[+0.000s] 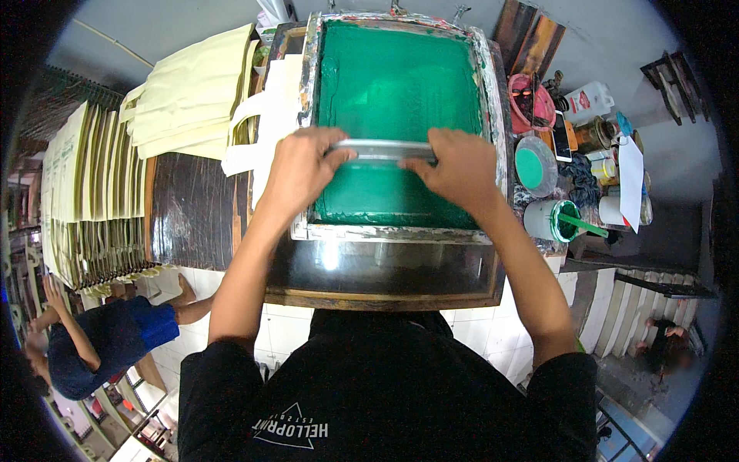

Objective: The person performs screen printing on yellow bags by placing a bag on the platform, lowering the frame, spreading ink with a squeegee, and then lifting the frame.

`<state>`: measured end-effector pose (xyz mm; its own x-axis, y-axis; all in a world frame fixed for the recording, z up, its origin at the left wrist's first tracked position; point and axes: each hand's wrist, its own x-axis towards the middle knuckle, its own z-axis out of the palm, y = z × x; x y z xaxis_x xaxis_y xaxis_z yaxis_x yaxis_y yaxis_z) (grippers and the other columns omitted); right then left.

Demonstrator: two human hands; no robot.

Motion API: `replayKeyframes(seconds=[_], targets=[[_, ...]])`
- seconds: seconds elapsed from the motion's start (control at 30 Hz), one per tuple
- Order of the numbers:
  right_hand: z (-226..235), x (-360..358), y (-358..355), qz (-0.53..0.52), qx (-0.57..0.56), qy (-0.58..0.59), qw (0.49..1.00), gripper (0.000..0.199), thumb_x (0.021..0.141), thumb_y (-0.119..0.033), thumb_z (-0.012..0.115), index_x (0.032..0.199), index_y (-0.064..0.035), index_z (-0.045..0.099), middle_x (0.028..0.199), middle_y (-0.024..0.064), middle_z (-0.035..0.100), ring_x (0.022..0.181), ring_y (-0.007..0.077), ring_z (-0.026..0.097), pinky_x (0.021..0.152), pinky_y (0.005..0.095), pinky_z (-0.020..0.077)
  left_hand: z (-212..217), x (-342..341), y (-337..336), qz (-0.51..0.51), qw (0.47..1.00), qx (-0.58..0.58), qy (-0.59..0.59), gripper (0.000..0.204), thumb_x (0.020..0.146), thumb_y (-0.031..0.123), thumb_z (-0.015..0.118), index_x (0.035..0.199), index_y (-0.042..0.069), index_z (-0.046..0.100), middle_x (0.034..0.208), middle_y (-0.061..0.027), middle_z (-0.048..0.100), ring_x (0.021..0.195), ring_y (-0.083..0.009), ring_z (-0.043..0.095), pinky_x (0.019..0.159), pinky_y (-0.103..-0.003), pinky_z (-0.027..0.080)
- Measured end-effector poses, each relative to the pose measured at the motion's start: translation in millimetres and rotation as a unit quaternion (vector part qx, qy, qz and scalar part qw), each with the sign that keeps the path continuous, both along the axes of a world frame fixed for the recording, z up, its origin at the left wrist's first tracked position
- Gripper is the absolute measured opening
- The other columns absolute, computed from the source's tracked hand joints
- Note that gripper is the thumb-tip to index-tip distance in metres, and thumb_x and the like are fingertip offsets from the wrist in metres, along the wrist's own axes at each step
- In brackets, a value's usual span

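Observation:
A squeegee with a pale grey bar lies crosswise over a screen printing frame. Green ink coats the mesh inside the frame. My left hand grips the squeegee's left end, and my right hand grips its right end, thumbs toward the near side. Both hands are slightly blurred. Under the frame's left side sticks out a pale cloth bag with a handle loop; the rest of it is hidden by the frame.
Pale yellow bags are piled at the left, with more on a rack. Right of the frame stand an ink tub with a green stick, a bowl of green ink, a pink basket and a phone. Another person is at lower left.

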<state>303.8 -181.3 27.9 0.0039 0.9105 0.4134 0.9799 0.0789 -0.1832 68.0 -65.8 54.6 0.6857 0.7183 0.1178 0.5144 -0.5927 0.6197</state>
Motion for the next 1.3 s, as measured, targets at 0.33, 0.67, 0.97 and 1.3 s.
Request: replayKeyframes(seconds=[0.33, 0.67, 0.97, 1.3], targets=[[-13.6, -43.1, -82.9, -0.019, -0.004, -0.049, 0.999, 0.026, 0.073, -0.026, 0.078, 0.084, -0.0094, 0.062, 0.086, 0.0065, 0.064, 0.081, 0.0269, 0.064, 0.068, 0.0396, 0.0491, -39.9, -67.1, -74.6, -0.025, 0.993, 0.082, -0.076, 0.069, 0.075, 0.025, 0.086, 0.135, 0.006, 0.058, 0.133, -0.0168, 0.062, 0.124, -0.0349, 0.057, 0.108, -0.05, 0.04], [76.0, -22.3, -81.2, 0.008, 0.206, -0.056, 0.977, 0.028, 0.075, -0.017, 0.068, 0.101, -0.0098, 0.07, 0.104, 0.0065, 0.068, 0.088, 0.0266, 0.066, 0.079, 0.0404, 0.0532, -17.1, -75.0, -61.0, 0.066, 0.93, 0.22, -0.287, 0.135, 0.059, 0.048, 0.094, 0.16, 0.011, 0.013, 0.157, -0.0246, 0.035, 0.147, -0.0385, 0.033, 0.122, -0.055, 0.022], [238.9, 24.2, 21.8, -0.076, 0.263, -0.122, 0.954, 0.02, 0.085, -0.027, 0.074, 0.094, -0.0095, 0.073, 0.081, 0.0132, 0.069, 0.071, 0.0346, 0.065, 0.065, 0.0448, 0.0486, -39.3, -53.8, 33.5, 0.193, 0.965, 0.149, 0.099, 0.072, 0.08, 0.041, 0.081, 0.132, -0.001, 0.054, 0.125, -0.0232, 0.058, 0.119, -0.0416, 0.05, 0.108, -0.05, 0.033], [305.3, 48.9, 73.5, -0.104, 0.23, -0.079, 0.964, 0.034, 0.089, -0.034, 0.068, 0.09, -0.0004, 0.073, 0.082, 0.021, 0.071, 0.079, 0.0388, 0.068, 0.073, 0.0471, 0.0512, -49.5, -93.1, 76.9, 0.247, 0.958, -0.13, -0.068, 0.038, 0.085, 0.033, 0.079, 0.102, 0.0, 0.071, 0.092, -0.015, 0.07, 0.086, -0.0298, 0.065, 0.08, -0.04, 0.05]])
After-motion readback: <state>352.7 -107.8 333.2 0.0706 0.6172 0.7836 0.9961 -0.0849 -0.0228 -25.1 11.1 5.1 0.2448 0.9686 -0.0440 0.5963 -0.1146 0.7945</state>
